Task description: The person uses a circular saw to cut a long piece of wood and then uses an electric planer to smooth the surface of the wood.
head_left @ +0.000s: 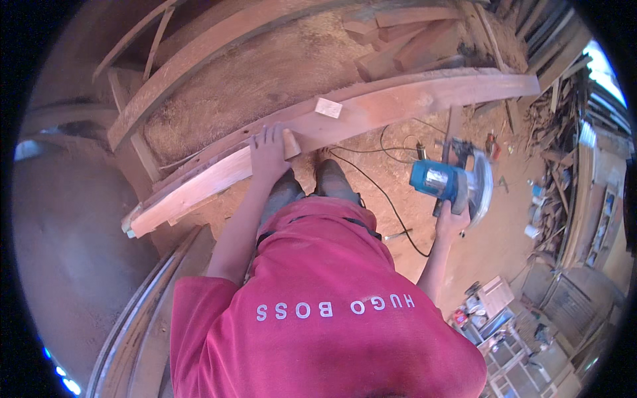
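Observation:
My left hand (267, 151) lies on a long board of reddish wood (411, 99), its fingers stretched out toward the far edge. Beside those fingers is a short wooden block (290, 144). A paler length of wood (199, 186) extends left from under the hand. My right hand (453, 220) is wrapped round the handle of a blue circular saw (438, 180), held out to the right on the near side of the board. Its blade is hidden from here. Another small pale wood block (328, 107) rests on the board.
A black cord (391, 205) loops across the dusty floor by my legs. Beyond the board stand a curved beam (219, 50) and a pile of timber offcuts (405, 40). Scrap wood (557, 179) lines the right side. Long planks (142, 318) lean at the lower left.

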`<state>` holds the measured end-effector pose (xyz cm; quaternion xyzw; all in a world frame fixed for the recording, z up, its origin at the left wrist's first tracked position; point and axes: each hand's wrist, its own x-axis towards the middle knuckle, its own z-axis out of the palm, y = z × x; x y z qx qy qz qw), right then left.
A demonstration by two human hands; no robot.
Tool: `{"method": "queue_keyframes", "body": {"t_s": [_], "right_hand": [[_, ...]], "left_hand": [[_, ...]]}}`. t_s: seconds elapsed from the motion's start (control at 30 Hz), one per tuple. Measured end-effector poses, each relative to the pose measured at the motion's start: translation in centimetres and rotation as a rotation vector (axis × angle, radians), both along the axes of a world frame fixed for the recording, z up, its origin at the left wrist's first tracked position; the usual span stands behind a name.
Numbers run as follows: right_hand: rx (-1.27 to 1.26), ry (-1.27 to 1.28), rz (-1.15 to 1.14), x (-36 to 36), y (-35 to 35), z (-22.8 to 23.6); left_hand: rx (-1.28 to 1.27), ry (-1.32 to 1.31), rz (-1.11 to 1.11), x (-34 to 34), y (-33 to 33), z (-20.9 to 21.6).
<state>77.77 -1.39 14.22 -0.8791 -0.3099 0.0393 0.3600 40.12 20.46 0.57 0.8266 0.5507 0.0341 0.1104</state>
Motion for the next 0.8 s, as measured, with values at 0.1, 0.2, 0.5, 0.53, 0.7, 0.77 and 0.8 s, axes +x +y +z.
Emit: {"method": "queue_keyframes", "body": {"t_s": [0.1,0.2,0.5,0.53,0.7,0.77,0.8], "right_hand": [[-0.115,-0.004,-0.164,4.1,-6.1,-4.5],[-0.139,0.050,-0.272,5.4,-10.8,-9.5],[-0.589,0.396,-0.698,0.4,-17.2,-21.9],[-0.631,0.458,-0.666,0.0,-16.5,-22.0],[-0.535,0.458,-0.650,-2.7,-14.2,-23.6],[-0.554,0.496,-0.533,-3.8,-13.1,-25.0],[-0.627,0.512,-0.540,-3.8,-12.6,-25.1]], "left_hand": [[-0.239,0.007,0.050,0.9,0.8,-0.1],[-0.014,0.007,-0.040,0.6,-1.3,2.0],[-0.167,-0.214,0.147,-2.6,-0.3,21.6],[-0.131,-0.314,0.160,-3.1,0.5,24.2],[0.414,-0.625,0.188,-6.0,3.1,37.1],[0.492,-0.946,0.323,-9.2,1.4,41.7],[0.508,-1.065,0.344,-11.3,1.2,42.8]]}}
